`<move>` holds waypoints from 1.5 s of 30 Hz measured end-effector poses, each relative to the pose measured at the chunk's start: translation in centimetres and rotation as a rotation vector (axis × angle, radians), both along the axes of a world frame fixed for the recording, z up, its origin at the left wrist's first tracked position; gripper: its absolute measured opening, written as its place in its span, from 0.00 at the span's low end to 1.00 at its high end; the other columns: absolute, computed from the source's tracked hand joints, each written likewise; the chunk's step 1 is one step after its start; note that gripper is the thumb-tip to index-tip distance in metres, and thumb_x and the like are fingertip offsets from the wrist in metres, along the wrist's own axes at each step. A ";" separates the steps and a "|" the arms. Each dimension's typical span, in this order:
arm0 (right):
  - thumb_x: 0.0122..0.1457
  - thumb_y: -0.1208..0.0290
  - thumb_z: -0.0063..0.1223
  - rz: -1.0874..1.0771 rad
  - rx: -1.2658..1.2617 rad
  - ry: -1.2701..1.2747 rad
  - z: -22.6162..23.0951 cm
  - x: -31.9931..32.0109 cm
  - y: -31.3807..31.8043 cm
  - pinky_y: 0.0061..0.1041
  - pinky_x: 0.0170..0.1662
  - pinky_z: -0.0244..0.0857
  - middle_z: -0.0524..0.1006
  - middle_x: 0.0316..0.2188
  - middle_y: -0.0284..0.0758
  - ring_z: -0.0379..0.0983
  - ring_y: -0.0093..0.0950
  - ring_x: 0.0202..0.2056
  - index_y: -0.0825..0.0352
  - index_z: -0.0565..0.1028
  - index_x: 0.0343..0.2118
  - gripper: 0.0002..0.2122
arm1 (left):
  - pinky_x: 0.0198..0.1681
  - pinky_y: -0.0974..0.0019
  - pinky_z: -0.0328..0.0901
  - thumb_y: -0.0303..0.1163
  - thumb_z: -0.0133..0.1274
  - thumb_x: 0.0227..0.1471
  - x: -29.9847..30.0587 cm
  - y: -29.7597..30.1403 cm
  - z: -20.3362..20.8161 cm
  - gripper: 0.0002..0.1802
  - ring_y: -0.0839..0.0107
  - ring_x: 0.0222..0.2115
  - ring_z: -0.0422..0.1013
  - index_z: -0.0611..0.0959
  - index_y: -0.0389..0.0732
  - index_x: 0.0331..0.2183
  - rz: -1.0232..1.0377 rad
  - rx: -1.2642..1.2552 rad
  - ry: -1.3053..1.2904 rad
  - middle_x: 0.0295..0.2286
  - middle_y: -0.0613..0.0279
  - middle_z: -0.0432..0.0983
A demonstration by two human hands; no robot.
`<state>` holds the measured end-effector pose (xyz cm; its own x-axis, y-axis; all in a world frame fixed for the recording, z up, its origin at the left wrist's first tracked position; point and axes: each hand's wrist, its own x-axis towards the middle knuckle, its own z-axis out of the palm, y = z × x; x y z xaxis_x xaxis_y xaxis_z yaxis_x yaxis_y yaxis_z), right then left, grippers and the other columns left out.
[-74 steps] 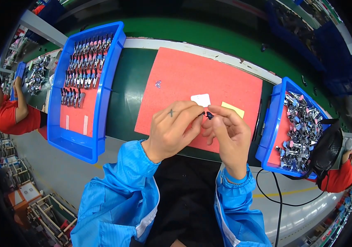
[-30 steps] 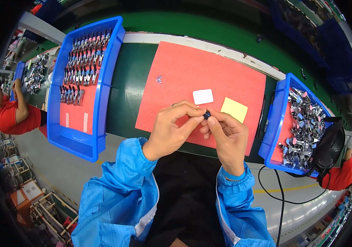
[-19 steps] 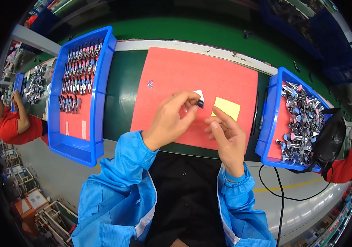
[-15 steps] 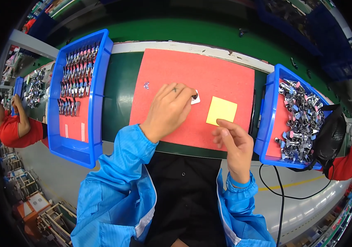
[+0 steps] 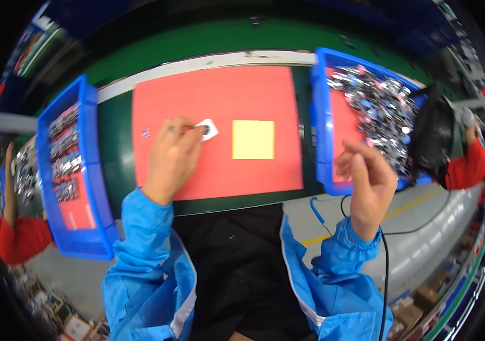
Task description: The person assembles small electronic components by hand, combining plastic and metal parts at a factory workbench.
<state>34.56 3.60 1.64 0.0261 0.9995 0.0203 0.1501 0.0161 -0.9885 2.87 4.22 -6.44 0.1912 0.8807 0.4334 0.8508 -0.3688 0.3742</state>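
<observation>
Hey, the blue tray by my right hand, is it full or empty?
Neither: the blue tray is partly filled. Metal clips lie heaped over its middle and right, while bare pink lining shows along its left side.

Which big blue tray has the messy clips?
The right tray: its clips lie jumbled in a heap, while the left tray holds rows of clips.

The head-worn fisheye camera is looking downward from nearby, placing the flat red rectangular mat [image 5: 215,166] at upper centre.
</observation>
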 end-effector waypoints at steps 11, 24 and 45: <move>0.55 0.72 0.63 0.118 -0.020 -1.056 -2.6 9.1 3.3 0.27 0.31 0.67 0.79 0.25 0.35 0.75 0.30 0.26 0.68 0.80 0.41 0.11 | 0.34 0.51 0.67 0.22 0.57 0.48 0.8 2.6 1.9 0.05 0.49 0.31 0.73 0.76 0.34 0.29 0.009 -0.264 0.198 0.27 0.51 0.74; 0.51 0.75 0.64 0.183 0.092 -1.256 -4.5 8.2 4.7 0.35 0.32 0.70 0.79 0.24 0.38 0.78 0.36 0.27 0.68 0.79 0.34 0.08 | 0.34 0.63 0.67 0.22 0.55 0.55 -0.2 1.0 4.8 0.05 0.65 0.29 0.75 0.75 0.33 0.33 0.055 -0.538 -0.318 0.29 0.53 0.77; 0.60 0.76 0.61 0.326 -0.182 0.180 -4.5 -13.7 -2.9 0.19 0.30 0.64 0.77 0.27 0.32 0.71 0.18 0.26 0.73 0.74 0.39 0.09 | 0.36 0.70 0.69 0.20 0.52 0.60 2.2 -3.7 5.7 0.10 0.74 0.33 0.73 0.75 0.34 0.44 -0.183 -0.622 -1.826 0.36 0.58 0.75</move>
<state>20.87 0.70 -2.88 -0.3051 0.9430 -0.1332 -0.0094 -0.1428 -0.9897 5.09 0.53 -0.70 0.0342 0.9907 -0.1314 -0.6842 0.1191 0.7195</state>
